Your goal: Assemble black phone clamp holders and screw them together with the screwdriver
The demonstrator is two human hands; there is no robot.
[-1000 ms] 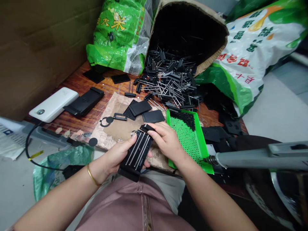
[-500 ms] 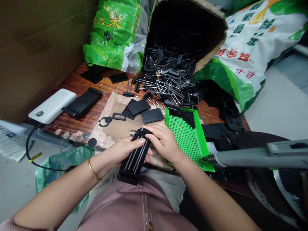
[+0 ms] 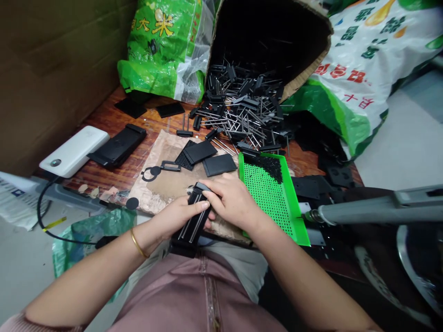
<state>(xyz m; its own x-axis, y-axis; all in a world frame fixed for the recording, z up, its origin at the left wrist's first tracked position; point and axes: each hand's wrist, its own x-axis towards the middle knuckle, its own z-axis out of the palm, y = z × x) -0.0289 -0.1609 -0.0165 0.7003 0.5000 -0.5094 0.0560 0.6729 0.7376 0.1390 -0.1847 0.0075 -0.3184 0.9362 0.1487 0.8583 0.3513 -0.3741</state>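
Observation:
Above the near edge of the table, both hands grip a black plastic holder with thin metal rods [image 3: 192, 227], which slants with its lower end toward my body. My left hand [image 3: 180, 213] is closed round its left side, the thumb laid across the front. At the upper end, my right hand [image 3: 230, 200] has its thumb and fingers pressed on the top edge and right side. Part of the holder's back and sides is hidden by the fingers. Flat black plates [image 3: 218, 165] lie just beyond, on a worn piece of cardboard [image 3: 155, 184].
A cardboard box [image 3: 308, 69] on its side spills black end pieces with metal rods [image 3: 242, 110]. A green perforated tray [image 3: 273, 203] holds small black bits, right of my hands. A white power bank [image 3: 74, 151] and another black holder [image 3: 119, 145] lie left. A grey metal arm [image 3: 374, 206] juts in.
The holder's lower end has risen slightly and less of its rods shows. My right hand has shifted a little left and up along the top end, while the left hand keeps its grip.

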